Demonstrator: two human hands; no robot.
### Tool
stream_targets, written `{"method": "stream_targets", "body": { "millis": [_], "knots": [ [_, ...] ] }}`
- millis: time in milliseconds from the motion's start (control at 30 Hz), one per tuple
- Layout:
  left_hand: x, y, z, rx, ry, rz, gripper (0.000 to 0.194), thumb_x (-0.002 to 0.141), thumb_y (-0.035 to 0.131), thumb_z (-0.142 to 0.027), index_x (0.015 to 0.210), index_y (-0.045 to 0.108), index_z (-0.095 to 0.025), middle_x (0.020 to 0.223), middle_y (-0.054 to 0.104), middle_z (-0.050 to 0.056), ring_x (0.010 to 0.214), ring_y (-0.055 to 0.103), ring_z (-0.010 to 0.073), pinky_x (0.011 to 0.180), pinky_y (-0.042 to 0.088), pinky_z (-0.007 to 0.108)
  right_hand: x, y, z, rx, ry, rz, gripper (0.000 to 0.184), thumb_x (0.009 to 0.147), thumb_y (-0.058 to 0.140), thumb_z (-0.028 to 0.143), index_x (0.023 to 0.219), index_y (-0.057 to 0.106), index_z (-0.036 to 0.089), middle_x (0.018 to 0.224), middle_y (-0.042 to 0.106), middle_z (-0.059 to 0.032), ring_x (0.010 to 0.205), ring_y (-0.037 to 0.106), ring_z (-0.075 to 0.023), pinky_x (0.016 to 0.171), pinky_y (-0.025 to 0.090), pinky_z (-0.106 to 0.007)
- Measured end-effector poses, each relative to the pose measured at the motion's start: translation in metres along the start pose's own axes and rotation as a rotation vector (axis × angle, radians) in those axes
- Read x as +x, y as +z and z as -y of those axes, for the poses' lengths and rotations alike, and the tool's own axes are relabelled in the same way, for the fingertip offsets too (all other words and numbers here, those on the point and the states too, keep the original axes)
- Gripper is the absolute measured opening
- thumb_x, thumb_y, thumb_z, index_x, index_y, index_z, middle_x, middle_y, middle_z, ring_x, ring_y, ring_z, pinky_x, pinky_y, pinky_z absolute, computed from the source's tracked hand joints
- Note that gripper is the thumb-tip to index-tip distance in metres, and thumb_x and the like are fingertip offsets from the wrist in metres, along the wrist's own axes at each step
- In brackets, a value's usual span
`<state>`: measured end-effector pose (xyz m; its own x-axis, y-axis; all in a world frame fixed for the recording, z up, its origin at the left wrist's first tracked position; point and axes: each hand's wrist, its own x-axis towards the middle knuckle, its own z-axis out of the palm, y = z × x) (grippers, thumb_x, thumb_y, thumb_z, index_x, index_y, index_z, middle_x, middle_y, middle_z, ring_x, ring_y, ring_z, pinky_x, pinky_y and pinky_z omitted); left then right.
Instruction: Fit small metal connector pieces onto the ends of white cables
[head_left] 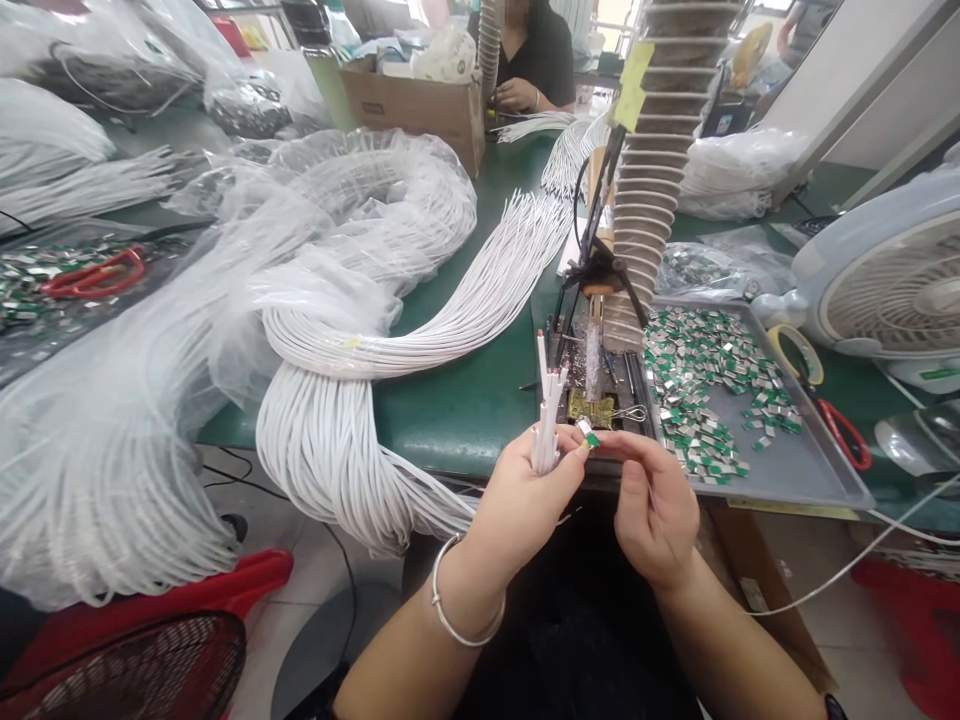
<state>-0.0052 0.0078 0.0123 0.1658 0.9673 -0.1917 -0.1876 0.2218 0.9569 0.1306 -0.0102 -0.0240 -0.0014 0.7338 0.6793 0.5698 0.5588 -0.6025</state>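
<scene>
My left hand (525, 495) is closed round a small bunch of white cable ends (547, 410) that stick upward. My right hand (654, 500) pinches a tiny green and silver connector (590, 437) between thumb and fingertip, right beside the left thumb. Both hands hover at the near edge of the green table (465, 400), in front of a small black soldering fixture (592, 370) with a gold clip.
A grey tray (795, 465) of several green connectors lies at right, with red-handled scissors (844, 430) and a tape roll (796, 350). Big bundles of white cable (360, 330) in plastic lie at left. A ribbed hose (660, 150), a fan (892, 290), a cardboard box (420, 105) and a seated person (536, 60) stand behind.
</scene>
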Motion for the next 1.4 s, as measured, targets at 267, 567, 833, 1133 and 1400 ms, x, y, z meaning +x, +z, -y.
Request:
{"method": "stream_targets", "body": {
  "millis": [267,567,833,1133,1400],
  "knots": [
    [0.003,0.0,-0.001,0.0,0.015,-0.009,0.015,0.077,0.061,-0.023,0.065,0.054,-0.018,0.084,0.059,0.002,0.079,0.055,0.0139,0.075,0.043,0.024,-0.001,0.0,-0.004,0.016,-0.03,-0.071,0.029,0.086,0.048,0.005,0.107,0.06,0.021,0.099,0.072,-0.0054,0.09,0.07,-0.0165,0.079,0.059,-0.03],
    [0.006,0.002,-0.007,0.008,0.007,-0.031,0.015,0.077,0.061,-0.023,0.066,0.053,-0.017,0.082,0.057,-0.001,0.067,0.049,0.0101,0.067,0.04,0.023,0.006,0.001,-0.003,0.052,-0.068,-0.031,0.026,0.085,0.048,0.003,0.102,0.06,0.02,0.1,0.07,-0.0088,0.096,0.067,-0.0181,0.079,0.058,-0.035],
    [0.008,0.0,-0.005,-0.01,0.019,-0.019,0.016,0.079,0.059,-0.02,0.067,0.05,-0.017,0.081,0.053,-0.003,0.064,0.043,0.0076,0.064,0.036,0.022,0.009,0.002,-0.002,0.048,-0.073,-0.027,0.026,0.086,0.048,0.004,0.101,0.06,0.02,0.1,0.07,-0.0084,0.096,0.067,-0.0186,0.08,0.058,-0.035],
    [0.006,-0.001,-0.007,-0.013,0.029,-0.02,0.015,0.079,0.06,-0.021,0.068,0.05,-0.017,0.082,0.053,-0.003,0.061,0.04,0.0067,0.062,0.036,0.023,0.012,0.002,0.0,0.046,-0.078,-0.022,0.028,0.085,0.048,0.003,0.102,0.06,0.021,0.102,0.069,-0.008,0.099,0.067,-0.0186,0.082,0.057,-0.035],
    [0.006,0.0,-0.008,0.014,0.053,-0.035,0.015,0.079,0.059,-0.02,0.068,0.051,-0.017,0.086,0.056,-0.002,0.066,0.045,0.0075,0.064,0.037,0.022,0.013,0.001,0.0,0.028,-0.085,-0.025,0.027,0.084,0.05,0.003,0.101,0.06,0.021,0.104,0.069,-0.0072,0.098,0.067,-0.0178,0.082,0.057,-0.034]
  ]
}}
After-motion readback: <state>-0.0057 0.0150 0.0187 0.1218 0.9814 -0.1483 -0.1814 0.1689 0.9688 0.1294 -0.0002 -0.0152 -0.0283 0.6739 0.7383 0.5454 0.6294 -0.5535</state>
